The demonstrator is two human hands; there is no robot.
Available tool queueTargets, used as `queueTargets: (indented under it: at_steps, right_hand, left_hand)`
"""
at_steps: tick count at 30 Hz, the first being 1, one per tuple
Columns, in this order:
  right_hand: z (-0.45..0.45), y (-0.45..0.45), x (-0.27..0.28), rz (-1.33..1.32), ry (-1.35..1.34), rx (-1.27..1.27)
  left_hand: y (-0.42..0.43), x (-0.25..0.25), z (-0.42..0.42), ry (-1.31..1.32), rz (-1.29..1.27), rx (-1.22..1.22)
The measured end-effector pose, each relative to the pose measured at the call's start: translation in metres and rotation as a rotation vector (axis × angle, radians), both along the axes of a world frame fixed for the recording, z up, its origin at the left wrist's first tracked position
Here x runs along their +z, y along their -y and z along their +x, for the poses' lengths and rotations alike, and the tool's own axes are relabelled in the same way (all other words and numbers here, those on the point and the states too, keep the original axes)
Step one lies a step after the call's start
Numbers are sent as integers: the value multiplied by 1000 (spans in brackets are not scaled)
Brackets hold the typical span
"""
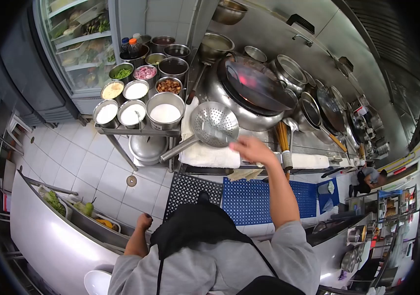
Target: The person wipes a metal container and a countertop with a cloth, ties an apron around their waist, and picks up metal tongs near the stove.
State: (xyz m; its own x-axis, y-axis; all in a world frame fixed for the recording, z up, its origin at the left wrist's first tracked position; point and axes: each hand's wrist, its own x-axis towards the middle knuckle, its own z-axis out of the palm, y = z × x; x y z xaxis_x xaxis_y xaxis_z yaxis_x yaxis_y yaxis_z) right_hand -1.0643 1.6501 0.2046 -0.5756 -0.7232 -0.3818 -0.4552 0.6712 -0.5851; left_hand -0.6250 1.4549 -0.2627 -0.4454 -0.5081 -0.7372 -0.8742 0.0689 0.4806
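My right hand is over the front of the stove, beside the rim of a perforated metal strainer. Its fingers are smeared by motion, and I cannot tell whether they touch the rim. The strainer's handle points left toward the cart of seasonings; a white cloth lies beneath it. Behind it, a large dark wok sits tilted on the round burner, with a pink-red glow on its inside. My left hand hangs low by my side, fingers curled closed; whatever may be in them is hidden.
To the left, a cart holds several metal pots, including white powder, chopped red onion and brown pieces. A bamboo brush and a ladle rest right of the burner. A steel counter stands behind left. Another person is far right.
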Motion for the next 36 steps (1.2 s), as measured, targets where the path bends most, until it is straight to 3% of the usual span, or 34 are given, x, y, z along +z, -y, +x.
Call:
queueTargets:
  at_steps: [2, 7, 12, 16, 18, 21, 22, 26, 29, 30, 36]
  right_hand:
    - [-19, 32, -18, -372, 208, -239]
    - [-70, 124, -59, -669, 402, -676]
    - [-94, 181, -53, -850, 443, -930]
    - [-107, 201, -48, -921, 370, -1021]
    - [-137, 210, -73, -865, 113, -1071]
    - [-128, 187, -78, -822, -253, -988]
    - [-117, 177, -71, -818, -374, -931]
    - [-95, 139, -75, -892, -315, -912]
    - [-106, 117, -89, -933, -74, -910]
    - [-101, 110, -81, -1036, 6, -876]
    - [-93, 86, -49, -1024, 233, -891]
  left_hand:
    - [4, 12, -1, 6, -6, -13]
    - [8, 33, -11, -131, 8, 157]
    - [1, 51, -18, -209, 78, 297]
    - [-11, 59, -6, -186, 109, 311]
    - [-15, 82, -1, -149, 47, 219]
    - [-9, 71, 8, -130, 75, 202]
    - [-7, 58, 10, -154, 140, 304]
    - [4, 45, 2, -125, 130, 265]
    - [10, 46, -9, -128, 89, 164]
    - [11, 48, -13, -146, 93, 141]
    - [12, 60, -41, -219, 68, 74]
